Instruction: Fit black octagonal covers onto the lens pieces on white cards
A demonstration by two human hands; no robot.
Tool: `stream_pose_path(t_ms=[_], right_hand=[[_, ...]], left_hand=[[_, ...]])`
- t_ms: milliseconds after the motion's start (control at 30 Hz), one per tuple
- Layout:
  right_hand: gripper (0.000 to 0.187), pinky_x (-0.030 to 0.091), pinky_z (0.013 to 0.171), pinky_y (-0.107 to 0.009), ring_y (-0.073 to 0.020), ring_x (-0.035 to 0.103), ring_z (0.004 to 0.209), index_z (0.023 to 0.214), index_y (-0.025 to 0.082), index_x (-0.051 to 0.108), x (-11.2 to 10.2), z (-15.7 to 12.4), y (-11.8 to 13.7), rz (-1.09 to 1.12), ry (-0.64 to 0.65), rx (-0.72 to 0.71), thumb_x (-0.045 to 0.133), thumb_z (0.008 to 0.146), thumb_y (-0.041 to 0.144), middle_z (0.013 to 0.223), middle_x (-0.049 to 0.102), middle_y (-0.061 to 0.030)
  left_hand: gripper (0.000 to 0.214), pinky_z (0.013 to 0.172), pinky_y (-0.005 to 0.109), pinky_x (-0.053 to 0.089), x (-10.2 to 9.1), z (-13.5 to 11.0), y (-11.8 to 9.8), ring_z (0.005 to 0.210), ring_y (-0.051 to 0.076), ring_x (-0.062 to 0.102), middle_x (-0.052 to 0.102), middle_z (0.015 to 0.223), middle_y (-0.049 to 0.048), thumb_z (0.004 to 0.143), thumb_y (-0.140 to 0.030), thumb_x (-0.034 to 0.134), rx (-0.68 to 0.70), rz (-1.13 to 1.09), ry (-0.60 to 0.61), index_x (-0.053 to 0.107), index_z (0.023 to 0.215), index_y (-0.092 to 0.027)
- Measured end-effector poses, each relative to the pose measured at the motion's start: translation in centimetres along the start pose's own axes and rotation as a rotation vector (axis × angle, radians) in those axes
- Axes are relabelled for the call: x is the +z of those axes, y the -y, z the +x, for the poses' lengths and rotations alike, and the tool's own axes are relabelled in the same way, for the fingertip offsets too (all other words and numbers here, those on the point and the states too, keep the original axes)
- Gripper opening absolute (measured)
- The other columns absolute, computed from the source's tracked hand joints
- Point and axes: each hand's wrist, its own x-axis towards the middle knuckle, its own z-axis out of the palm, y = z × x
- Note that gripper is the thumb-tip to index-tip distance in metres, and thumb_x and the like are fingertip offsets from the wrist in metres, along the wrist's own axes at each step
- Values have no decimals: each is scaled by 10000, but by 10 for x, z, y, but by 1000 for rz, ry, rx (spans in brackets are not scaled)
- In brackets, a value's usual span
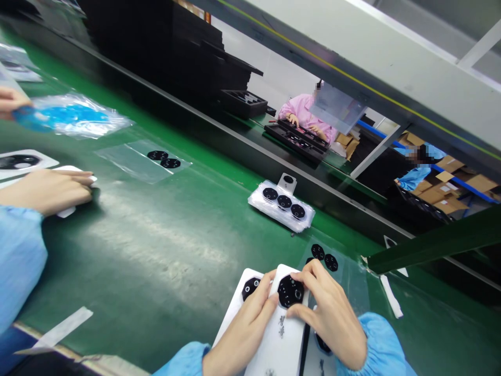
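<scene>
A long white panel (287,334) with dark printed characters lies in front of me, a black round disc (290,293) at its top end. My left hand (250,324) grips the panel along its left edge, thumb on the face near the disc. With thumb and fingers, my right hand (332,318) pinches the rim of the disc, which sits on the panel. A second white panel (230,313) with its own disc shows to the left, partly behind my left hand. Under my right hand, another panel's disc (323,343) is mostly covered.
Beyond my hands, loose black discs (324,256) lie on clear film. A bagged stack of white trays (282,206) with discs stands farther back. A co-worker's hand (50,190) rests on white panels at left. A green post (434,243) rises at right.
</scene>
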Motion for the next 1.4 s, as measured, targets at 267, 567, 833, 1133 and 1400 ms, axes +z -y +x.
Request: stream_pose_path(t_ms=[267,567,833,1133,1400], right_hand=[[373,477,650,-315,-181,554,762,951,180,569,4,0,1,-40,13,18,781,645,179,867,493,-7],[402,475,649,-312,-179,547,757,937,192,547,7,-1,-1,-37,-6,8,800,626,206,873,490,-4],[416,478,651,-311,-183,538,760,909,181,526,6,-2,-4,-36,-8,-33,813,610,218,869,484,-10],[424,452,628,-319,-185,501,742,907,176,516,9,-3,-9,-39,-67,-126,814,611,242,851,476,-14],[488,443,649,-334,-204,469,783,945,193,508,11,-3,-19,-11,-112,-209,827,588,286,878,464,-28]], left_hand=[[440,1048,345,306,5,2,3,1233,255,426,526,1306,42,872,-434,432,-1,63,-78,471,1259,-231],[405,951,328,364,5,4,0,1073,245,518,562,1214,74,887,-412,377,11,109,-30,442,1221,-194],[398,933,314,350,4,4,0,1071,243,511,558,1205,71,888,-414,380,12,90,-16,446,1211,-190],[376,851,305,375,3,5,0,930,205,548,570,1165,64,899,-390,369,46,67,54,396,1213,-186],[357,845,300,374,3,6,0,948,199,541,571,1143,61,903,-391,366,46,15,63,401,1195,-190]])
